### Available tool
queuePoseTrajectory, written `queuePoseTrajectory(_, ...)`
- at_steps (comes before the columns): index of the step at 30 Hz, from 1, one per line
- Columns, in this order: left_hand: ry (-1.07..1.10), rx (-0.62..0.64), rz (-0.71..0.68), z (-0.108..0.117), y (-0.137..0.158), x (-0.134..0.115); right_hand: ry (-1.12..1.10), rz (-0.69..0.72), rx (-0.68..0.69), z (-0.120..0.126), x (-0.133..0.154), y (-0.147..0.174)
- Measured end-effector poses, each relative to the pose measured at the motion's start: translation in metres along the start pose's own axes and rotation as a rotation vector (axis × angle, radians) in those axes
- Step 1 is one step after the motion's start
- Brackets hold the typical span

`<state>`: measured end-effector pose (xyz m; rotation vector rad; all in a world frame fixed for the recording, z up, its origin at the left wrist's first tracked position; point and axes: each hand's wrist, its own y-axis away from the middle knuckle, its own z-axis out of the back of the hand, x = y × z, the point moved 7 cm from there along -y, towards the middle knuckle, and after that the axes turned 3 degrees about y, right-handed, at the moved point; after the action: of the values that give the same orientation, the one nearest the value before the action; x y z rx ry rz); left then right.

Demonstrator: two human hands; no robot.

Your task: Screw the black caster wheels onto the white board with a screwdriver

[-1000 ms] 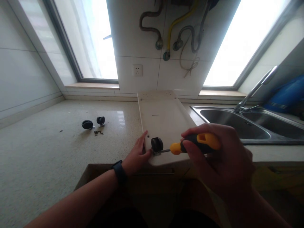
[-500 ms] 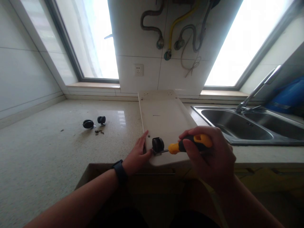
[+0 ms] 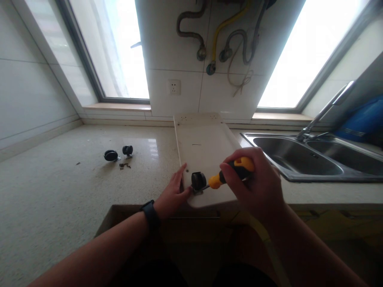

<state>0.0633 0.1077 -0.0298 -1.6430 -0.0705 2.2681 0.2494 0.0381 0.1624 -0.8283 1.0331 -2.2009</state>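
A white board (image 3: 206,145) with rounded corners lies on the counter. On its near left corner sits a black caster wheel (image 3: 198,181) with a metal plate. My left hand (image 3: 175,189) grips the board's left edge, its thumb against the base of the caster. My right hand (image 3: 260,183) is closed around a yellow and black screwdriver (image 3: 236,169). The screwdriver's shaft slants down to the left, its tip at the caster's plate; the exact contact point is too small to make out.
Two more black casters, one left (image 3: 111,155) and one right (image 3: 127,150), lie on the pale counter (image 3: 68,175) beside several small screws (image 3: 125,166). A double steel sink (image 3: 293,157) with a tap (image 3: 326,107) is at the right. Pipes (image 3: 191,36) hang on the wall.
My right hand has moved left and slightly up, tilting the screwdriver more steeply toward the caster. My left hand and the board have hardly moved.
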Motion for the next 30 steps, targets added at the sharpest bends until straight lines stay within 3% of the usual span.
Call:
queuePoseTrajectory(15, -0.031, 0.000, -0.005, 0.002, 0.000, -0.001, -0.154, -0.173, -0.007, 0.000, -0.033, 0.006)
queuePoseTrajectory(30, 0.103, 0.044, 0.023, 0.000, -0.001, 0.006, -0.436, -0.147, 0.011, -0.006, -0.048, 0.008)
